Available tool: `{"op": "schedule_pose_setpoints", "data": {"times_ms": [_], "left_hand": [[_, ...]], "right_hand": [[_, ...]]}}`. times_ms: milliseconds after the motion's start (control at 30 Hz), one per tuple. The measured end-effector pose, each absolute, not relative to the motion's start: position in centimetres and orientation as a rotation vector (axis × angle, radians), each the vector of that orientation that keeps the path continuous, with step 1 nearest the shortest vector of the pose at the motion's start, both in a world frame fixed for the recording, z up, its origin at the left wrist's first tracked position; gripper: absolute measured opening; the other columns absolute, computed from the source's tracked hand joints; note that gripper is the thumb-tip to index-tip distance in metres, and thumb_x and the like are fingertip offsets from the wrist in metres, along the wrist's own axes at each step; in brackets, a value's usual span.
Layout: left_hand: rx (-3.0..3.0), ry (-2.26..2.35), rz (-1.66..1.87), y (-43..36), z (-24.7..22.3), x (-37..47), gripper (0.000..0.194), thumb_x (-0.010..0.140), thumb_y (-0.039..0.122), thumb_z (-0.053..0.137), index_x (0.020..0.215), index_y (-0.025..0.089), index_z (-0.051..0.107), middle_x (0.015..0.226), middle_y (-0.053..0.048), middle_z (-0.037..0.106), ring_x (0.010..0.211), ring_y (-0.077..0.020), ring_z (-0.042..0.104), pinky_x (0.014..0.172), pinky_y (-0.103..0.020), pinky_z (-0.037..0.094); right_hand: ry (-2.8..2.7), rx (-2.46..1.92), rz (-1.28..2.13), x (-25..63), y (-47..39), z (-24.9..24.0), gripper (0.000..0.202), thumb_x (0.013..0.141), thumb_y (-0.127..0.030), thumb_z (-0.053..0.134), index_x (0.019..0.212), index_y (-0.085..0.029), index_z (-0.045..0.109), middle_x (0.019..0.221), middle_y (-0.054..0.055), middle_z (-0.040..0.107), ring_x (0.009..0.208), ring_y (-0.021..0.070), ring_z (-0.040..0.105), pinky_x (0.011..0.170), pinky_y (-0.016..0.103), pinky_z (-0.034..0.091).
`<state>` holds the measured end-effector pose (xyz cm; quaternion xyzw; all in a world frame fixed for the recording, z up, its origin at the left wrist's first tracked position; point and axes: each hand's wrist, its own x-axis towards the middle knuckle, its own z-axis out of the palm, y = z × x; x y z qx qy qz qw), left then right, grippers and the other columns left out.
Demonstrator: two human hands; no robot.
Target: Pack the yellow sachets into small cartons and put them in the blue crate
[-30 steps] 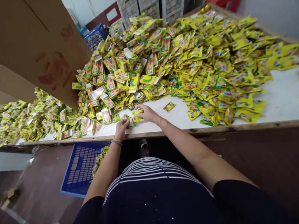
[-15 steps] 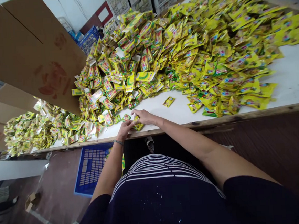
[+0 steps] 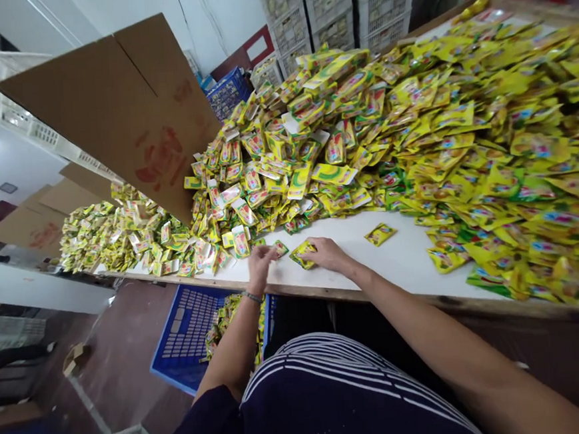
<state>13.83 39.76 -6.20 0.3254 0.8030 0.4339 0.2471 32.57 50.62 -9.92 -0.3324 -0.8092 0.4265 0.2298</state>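
My right hand [image 3: 326, 254] grips the right end of a yellow packet [image 3: 301, 255] at the front of the white table [image 3: 345, 231]. To its left, my left hand [image 3: 261, 267] is open, fingers stretched toward a small green packet [image 3: 279, 248] and slightly smeared by motion. Whether those fingertips touch that packet I cannot tell. Another yellow packet [image 3: 380, 234] lies alone on the tabletop, right of my right hand. Just beyond my left hand, a small yellow box [image 3: 240, 241] with a white flap stands at the edge of the box pile.
Yellow boxes [image 3: 269, 158] are heaped behind my hands, and yellow packets [image 3: 505, 160] form a big pile on the right. A large cardboard carton [image 3: 110, 104] rises at the left. Under the table edge sits a blue crate [image 3: 178, 333] containing yellow items. White crates [image 3: 333, 6] are stacked behind.
My left hand has come off the yellow packet and moved left, its fingers opening. My right hand keeps hold of the packet. The camera view has shifted, showing more of the room behind.
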Motion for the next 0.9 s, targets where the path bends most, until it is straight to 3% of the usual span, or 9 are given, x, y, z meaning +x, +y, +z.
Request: {"op": "schedule_pose_setpoints", "data": {"times_ms": [100,233,367,467,567,667,900], "left_hand": [[0.794,2.522,1.146,40.4,-4.0,8.9,0.043,0.082,0.049,0.066,0.109,0.016,0.057,0.104,-0.016,0.071,0.102,-0.0262,0.067,0.075,-0.031,0.047],[0.751,2.757,0.914,41.2,-3.0,4.7,0.059,0.062,0.034,0.086,0.111,0.012,0.059,0.101,-0.02,0.071,0.107,-0.0357,0.065,0.079,-0.035,0.044],[0.873,2.759,0.922,41.5,-4.0,5.4,0.052,0.072,0.032,0.078,0.118,0.015,0.062,0.09,-0.01,0.072,0.091,-0.0283,0.067,0.078,-0.033,0.044],[1.178,2.5,1.066,41.9,-4.8,7.7,0.042,0.079,0.036,0.071,0.117,0.019,0.066,0.09,-0.005,0.072,0.085,-0.023,0.066,0.077,-0.031,0.046],[1.282,1.93,1.157,43.0,-5.5,10.4,0.038,0.074,0.04,0.078,0.105,0.019,0.071,0.093,-0.004,0.074,0.085,-0.0209,0.067,0.077,-0.029,0.049],[1.079,1.539,1.2,45.0,-6.4,12.9,0.04,0.071,0.043,0.082,0.098,0.017,0.07,0.091,-0.005,0.074,0.078,-0.0171,0.067,0.075,-0.029,0.052],[0.822,1.397,1.305,48.2,-8.5,15.0,0.04,0.062,0.04,0.089,0.085,0.014,0.069,0.075,-0.001,0.069,0.062,-0.0092,0.06,0.06,-0.021,0.048]], "right_hand": [[-2.183,-1.023,1.121,32.4,50.8,-9.9,0.023,0.079,-0.041,0.066,0.071,-0.021,0.058,0.062,-0.002,0.059,0.056,0.0131,0.046,0.055,0.025,0.03],[-2.187,-1.086,1.047,32.1,50.6,-10.3,0.018,0.08,-0.041,0.063,0.081,-0.023,0.064,0.068,0.0,0.066,0.06,0.0163,0.054,0.057,0.026,0.032],[-2.149,-1.039,1.038,32.3,50.5,-10.9,0.016,0.081,-0.038,0.059,0.085,-0.024,0.065,0.069,0.001,0.068,0.063,0.0187,0.058,0.06,0.027,0.037],[-1.987,-1.099,1.087,32.6,51.5,-10.0,0.022,0.08,-0.044,0.059,0.079,-0.023,0.063,0.066,0.002,0.064,0.061,0.0186,0.055,0.06,0.029,0.038],[-1.751,-1.118,1.119,32.6,53.6,-7.9,0.034,0.081,-0.055,0.058,0.074,-0.021,0.058,0.067,0.002,0.061,0.064,0.0177,0.052,0.062,0.029,0.04],[-1.693,-1.052,1.084,32.6,56.2,-6.6,0.035,0.08,-0.055,0.061,0.078,-0.02,0.059,0.07,0.001,0.059,0.068,0.0166,0.05,0.064,0.029,0.04],[-1.858,-1.067,1.188,34.3,59.0,-8.8,0.037,0.075,-0.055,0.067,0.072,-0.019,0.058,0.061,-0.003,0.053,0.06,0.0133,0.042,0.058,0.027,0.034]]}}
